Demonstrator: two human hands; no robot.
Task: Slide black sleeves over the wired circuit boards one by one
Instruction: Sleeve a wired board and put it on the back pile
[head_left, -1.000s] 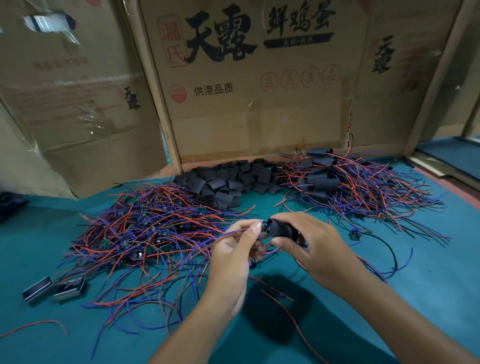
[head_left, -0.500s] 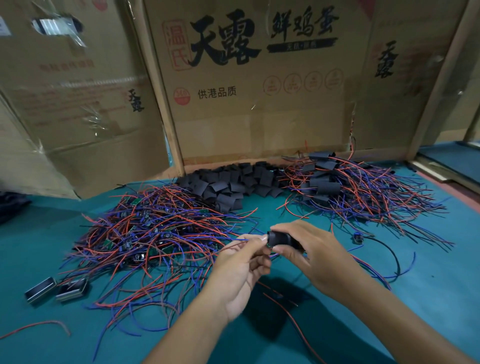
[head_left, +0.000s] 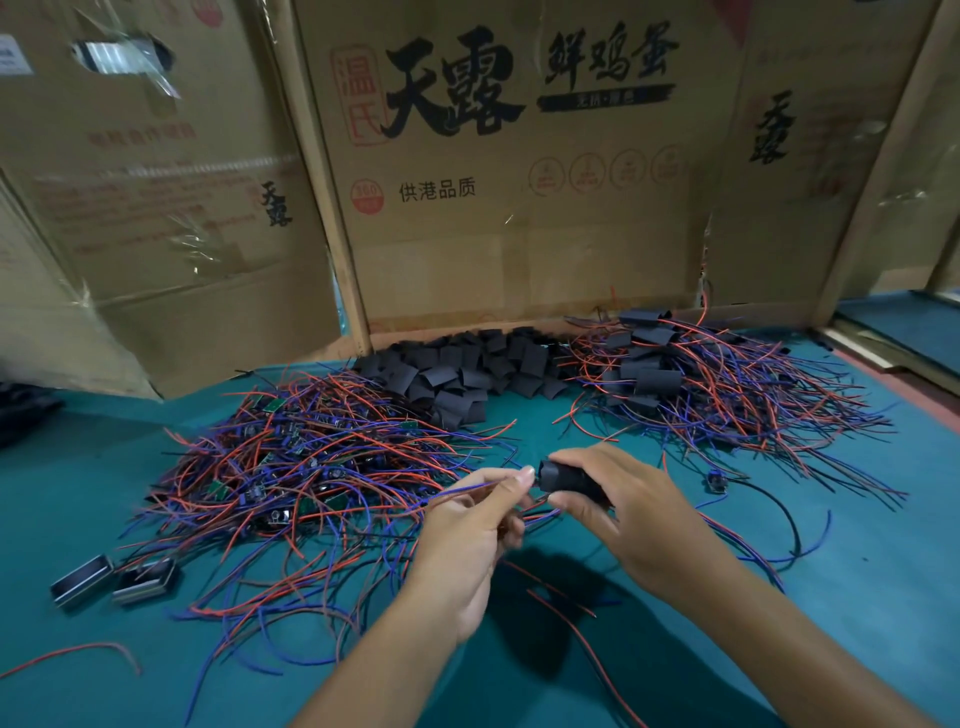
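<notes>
My right hand (head_left: 628, 512) grips a black sleeve (head_left: 563, 477) above the teal table. My left hand (head_left: 475, 525) pinches the red and blue wires (head_left: 457, 491) that run into the sleeve's left end; the board itself is hidden inside the sleeve or behind my fingers. A heap of bare wired circuit boards (head_left: 306, 462) lies to the left. Loose black sleeves (head_left: 462, 366) are piled at the back centre. Sleeved boards with wires (head_left: 696, 384) lie in a heap at the back right.
Cardboard boxes (head_left: 498, 171) wall off the back of the table. Two small metal-framed parts (head_left: 114, 577) lie at the front left, with a loose red wire (head_left: 72, 654) nearer me. A small part on a black wire (head_left: 716, 483) lies to the right.
Both hands have sunk slightly toward the table. The sleeve has slid further into my right hand's grip, and my left fingers have shifted along the wires.
</notes>
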